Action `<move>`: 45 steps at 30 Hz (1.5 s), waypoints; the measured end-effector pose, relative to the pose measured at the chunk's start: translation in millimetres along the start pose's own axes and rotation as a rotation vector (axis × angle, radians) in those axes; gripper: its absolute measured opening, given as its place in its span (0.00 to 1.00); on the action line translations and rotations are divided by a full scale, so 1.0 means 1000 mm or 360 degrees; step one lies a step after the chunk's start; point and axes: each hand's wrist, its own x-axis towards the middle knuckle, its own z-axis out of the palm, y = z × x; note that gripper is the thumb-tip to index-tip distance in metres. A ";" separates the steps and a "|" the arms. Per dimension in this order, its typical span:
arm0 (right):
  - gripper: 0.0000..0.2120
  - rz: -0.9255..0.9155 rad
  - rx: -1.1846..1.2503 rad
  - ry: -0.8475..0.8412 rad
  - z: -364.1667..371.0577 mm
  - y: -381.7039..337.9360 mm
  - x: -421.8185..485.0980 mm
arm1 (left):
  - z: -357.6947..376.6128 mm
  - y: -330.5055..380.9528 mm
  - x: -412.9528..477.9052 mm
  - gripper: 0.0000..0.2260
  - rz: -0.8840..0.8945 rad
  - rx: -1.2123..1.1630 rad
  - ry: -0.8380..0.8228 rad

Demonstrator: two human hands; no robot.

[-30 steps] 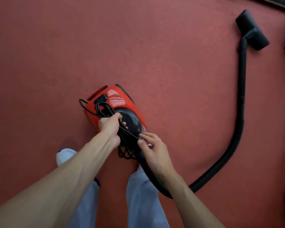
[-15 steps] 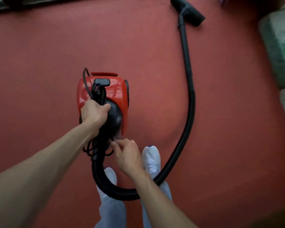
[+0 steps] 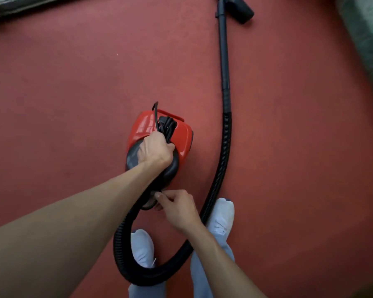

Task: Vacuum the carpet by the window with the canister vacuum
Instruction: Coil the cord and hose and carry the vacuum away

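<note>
I am watching the red canister vacuum (image 3: pixel 182 136) sitting on the red carpet (image 3: pixel 73 93) just ahead of my feet, my left hand (image 3: pixel 155 150) gripping the bundled black cord (image 3: pixel 167 124) on top of it. My right hand (image 3: pixel 177 208) is curling its fingers against the vacuum's near end; I cannot tell whether it is pinching anything. The black hose (image 3: pixel 224 151) is looping past my feet toward the floor nozzle (image 3: pixel 240 8).

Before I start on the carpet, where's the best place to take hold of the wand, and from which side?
I'd grip the rigid wand at its near end, just beyond the ribbed hose. Come from above with the right hand: it lies flat on the carpet, straight, running away toward the nozzle, right of the canister.
</note>
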 end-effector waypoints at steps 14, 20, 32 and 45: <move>0.17 0.0210 0.0171 0.0330 -0.137 0.058 0.160 | 0.019 0.021 0.048 0.10 -0.0122 -0.0580 -0.0225; 0.40 0.0398 -0.0073 0.0794 -0.172 0.068 0.247 | 0.019 0.023 0.076 0.09 -0.0118 -0.0646 0.0023; 0.36 0.0520 0.0522 0.0387 -0.122 0.080 0.309 | 0.026 0.019 0.093 0.09 -0.0191 -0.0518 0.0141; 0.30 0.0235 -0.0031 -0.0017 -0.147 0.043 0.229 | 0.023 0.021 0.093 0.09 -0.0114 -0.0474 0.0166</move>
